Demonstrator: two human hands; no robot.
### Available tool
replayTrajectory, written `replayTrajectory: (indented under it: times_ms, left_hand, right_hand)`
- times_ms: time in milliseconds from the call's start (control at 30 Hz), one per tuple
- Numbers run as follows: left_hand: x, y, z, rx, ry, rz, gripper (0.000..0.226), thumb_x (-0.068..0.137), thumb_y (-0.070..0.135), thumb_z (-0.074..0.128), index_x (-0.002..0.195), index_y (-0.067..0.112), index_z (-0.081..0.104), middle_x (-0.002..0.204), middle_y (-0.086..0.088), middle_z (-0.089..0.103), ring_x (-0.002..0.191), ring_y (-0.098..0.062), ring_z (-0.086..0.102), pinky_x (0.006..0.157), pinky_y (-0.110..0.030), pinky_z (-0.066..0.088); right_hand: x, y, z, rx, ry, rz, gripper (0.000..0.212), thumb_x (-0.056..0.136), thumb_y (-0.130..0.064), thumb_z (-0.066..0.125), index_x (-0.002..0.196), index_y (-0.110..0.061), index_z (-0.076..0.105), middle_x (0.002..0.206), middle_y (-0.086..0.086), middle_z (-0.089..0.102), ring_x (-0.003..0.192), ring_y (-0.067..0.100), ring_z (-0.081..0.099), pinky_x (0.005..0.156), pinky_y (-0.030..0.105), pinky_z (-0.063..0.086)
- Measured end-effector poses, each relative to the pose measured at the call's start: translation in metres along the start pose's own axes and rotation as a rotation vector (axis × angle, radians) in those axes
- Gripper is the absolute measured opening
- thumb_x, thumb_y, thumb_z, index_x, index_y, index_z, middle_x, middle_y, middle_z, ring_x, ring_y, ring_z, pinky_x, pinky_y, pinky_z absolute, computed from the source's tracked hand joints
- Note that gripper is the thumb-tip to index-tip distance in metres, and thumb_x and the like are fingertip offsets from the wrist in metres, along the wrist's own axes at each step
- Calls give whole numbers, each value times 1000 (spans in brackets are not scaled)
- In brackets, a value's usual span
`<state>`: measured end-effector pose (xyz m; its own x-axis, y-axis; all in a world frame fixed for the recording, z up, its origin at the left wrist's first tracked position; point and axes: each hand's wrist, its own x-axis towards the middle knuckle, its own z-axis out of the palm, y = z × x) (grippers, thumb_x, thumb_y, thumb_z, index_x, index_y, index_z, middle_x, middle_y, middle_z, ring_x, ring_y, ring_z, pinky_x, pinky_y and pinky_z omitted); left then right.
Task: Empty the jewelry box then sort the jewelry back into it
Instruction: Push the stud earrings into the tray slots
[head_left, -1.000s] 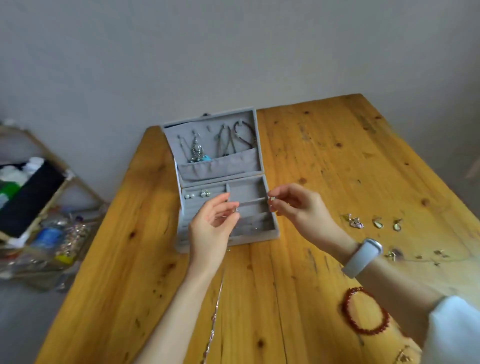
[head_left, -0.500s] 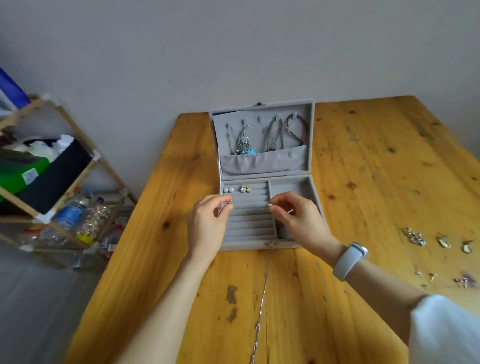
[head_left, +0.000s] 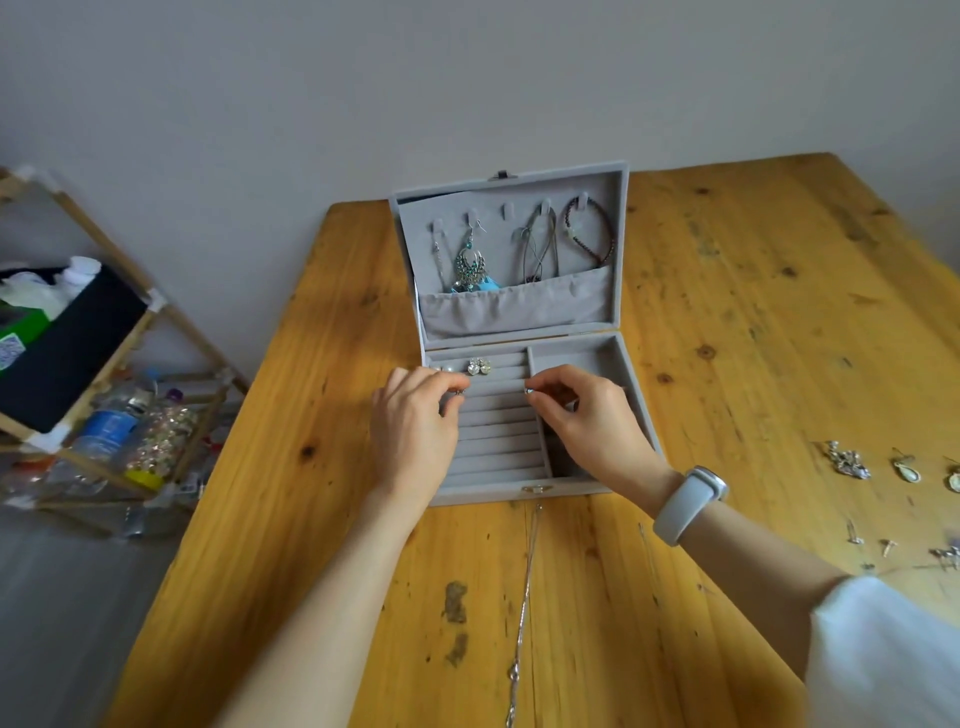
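Now | left hand (head_left: 415, 431) pinches stud (head_left: 458, 393) | right hand (head_left: 587, 421) pinches stud (head_left: 529, 390) | both over jewelry box (head_left: 597, 488) ring rows

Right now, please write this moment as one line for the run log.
left hand: pinches small earring | right hand: pinches small earring | both over ring rolls of open jewelry box | silver chain on table

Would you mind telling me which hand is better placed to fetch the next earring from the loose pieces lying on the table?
Probably the right hand. The loose earrings lie on the table to its right, while the left hand sits on the far side of the jewelry box. Both hands pinch something small now, so it must first set that down.
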<state>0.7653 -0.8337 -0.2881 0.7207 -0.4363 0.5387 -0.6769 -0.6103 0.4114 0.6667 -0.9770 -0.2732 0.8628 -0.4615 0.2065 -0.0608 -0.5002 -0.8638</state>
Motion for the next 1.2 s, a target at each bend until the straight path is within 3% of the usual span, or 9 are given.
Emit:
replayTrajectory:
  times_ms: [200,367,567,733,1033,1200]
  left_hand:
    - [1,5,-6,258,47,112,20,64,8,78,81,17,71,74,2,68,74,-26,56,65,-31,24]
    - [4,5,-4,352,36,211,22,62,3,79,80,14,73,70,1,65,69,-27,56,62,-33,23]
    - [-2,0,-6,279,12,246,26,68,-1,74,90,13,74,76,0,64,72,-26,54,62,-32,25]
    - [-2,2,-5,176,-28,161,14,72,8,74,85,14,74,81,-1,66,77,-26,56,62,-36,38]
    - [-1,7,-4,165,-30,111,30,69,7,76,98,11,69,76,0,71,75,-25,59,64,-33,37]
    - [-9,6,-6,100,6,34,29,67,5,76,95,11,67,86,0,71,80,-27,60,68,-34,38]
  right_hand:
    - [0,1,-1,18,1,12,15,88,-14,59,101,-9,64,88,-1,63,75,3,56,67,3,43]
    - [-1,2,-2,21,-6,9,17,88,-15,58,103,-10,63,90,-2,62,77,0,56,68,1,42]
    - [-1,3,-2,24,4,8,17,88,-14,57,104,-9,63,90,-3,61,76,-2,55,68,0,42]
    - [-1,2,-2,20,0,-3,18,88,-14,57,104,-9,63,91,-4,61,77,-3,54,68,-1,40]
    - [-1,3,-1,12,-16,6,18,89,-12,56,105,-9,63,93,-4,61,77,-4,53,67,-2,40]
    - [3,3,-1,63,-26,43,16,87,-8,58,102,-10,64,86,-2,63,74,-1,56,65,1,42]
